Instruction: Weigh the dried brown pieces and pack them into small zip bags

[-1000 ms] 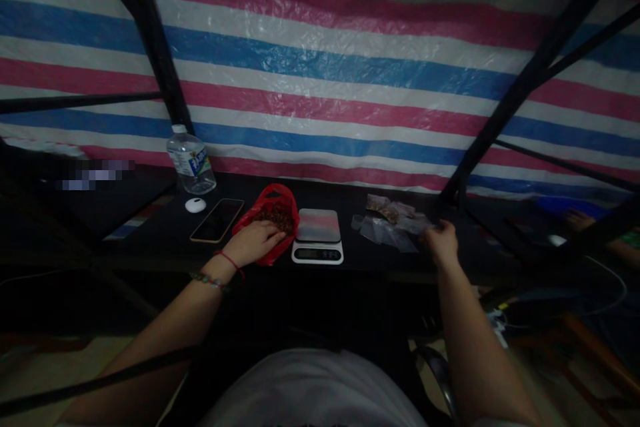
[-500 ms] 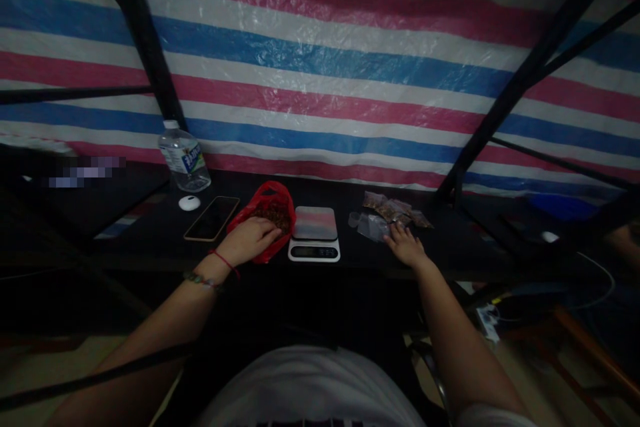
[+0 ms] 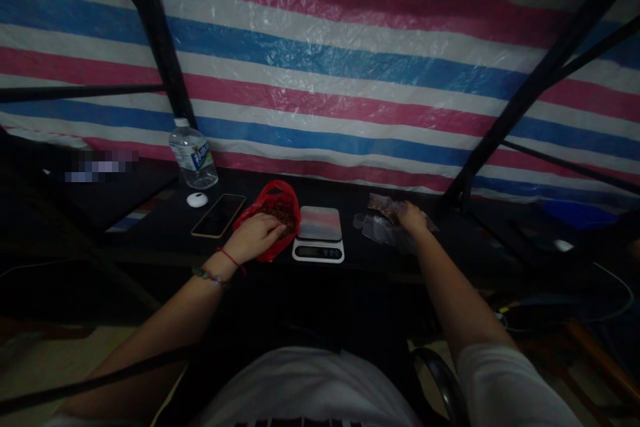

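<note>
My left hand [image 3: 255,237] lies over the near left rim of a red plastic bag [image 3: 271,255], fingers stretched out onto the brown, loose, dried-looking contents [image 3: 284,212]. Beside the bag stands a white digital kitchen scale [image 3: 319,223] with nothing on its plate. Farther right, my right hand [image 3: 414,217] reaches onto a group of small clear bags filled with brown bits [image 3: 380,202]. Its fingertips are hidden among them, so I cannot tell whether they grip one. Flat, clear plastic bags [image 3: 379,229] lie just left of and below that hand.
At the left are a phone [image 3: 219,215], a white rounded object [image 3: 197,199] and a clear plastic bottle [image 3: 194,155]. Black metal posts [image 3: 167,47] flank the dark tabletop [image 3: 350,253], and a striped plastic sheet [image 3: 320,80] hangs behind it. A blue object [image 3: 575,213] lies far right.
My right hand has moved up and to the right, from the flat clear bags onto the filled ones. My left hand stays at the red bag. The view has shifted slightly.
</note>
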`<state>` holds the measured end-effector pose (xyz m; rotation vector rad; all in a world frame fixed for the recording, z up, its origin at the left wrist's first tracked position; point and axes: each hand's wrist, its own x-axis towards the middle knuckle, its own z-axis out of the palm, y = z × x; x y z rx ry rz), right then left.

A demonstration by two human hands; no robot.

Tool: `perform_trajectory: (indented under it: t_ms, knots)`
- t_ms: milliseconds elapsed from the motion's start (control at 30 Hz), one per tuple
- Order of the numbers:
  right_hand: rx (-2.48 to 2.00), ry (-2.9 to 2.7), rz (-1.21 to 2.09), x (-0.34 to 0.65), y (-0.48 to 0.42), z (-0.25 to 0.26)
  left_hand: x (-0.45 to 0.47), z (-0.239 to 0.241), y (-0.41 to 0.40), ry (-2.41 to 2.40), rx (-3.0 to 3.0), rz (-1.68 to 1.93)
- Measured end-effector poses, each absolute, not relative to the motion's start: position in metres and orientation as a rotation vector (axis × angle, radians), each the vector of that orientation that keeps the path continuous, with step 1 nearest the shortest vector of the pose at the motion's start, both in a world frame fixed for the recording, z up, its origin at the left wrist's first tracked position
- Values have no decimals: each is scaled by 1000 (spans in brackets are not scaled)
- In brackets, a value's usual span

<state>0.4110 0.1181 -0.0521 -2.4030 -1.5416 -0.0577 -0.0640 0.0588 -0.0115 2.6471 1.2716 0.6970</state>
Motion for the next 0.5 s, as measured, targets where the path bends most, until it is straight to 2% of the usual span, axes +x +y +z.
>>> perform_trajectory:
  t_ms: [133, 267, 500]
  knots:
    - [-2345, -1604, 61, 420, 137, -54, -65, -10, 58, 1302, 2640, 718]
    - [-2220, -1419, 147, 423, 139, -42, -65, -10, 58, 1293, 2642, 742]
    - [-1520, -1222, 319, 360, 112, 19, -59, -5, 50, 1235, 2586, 1070]
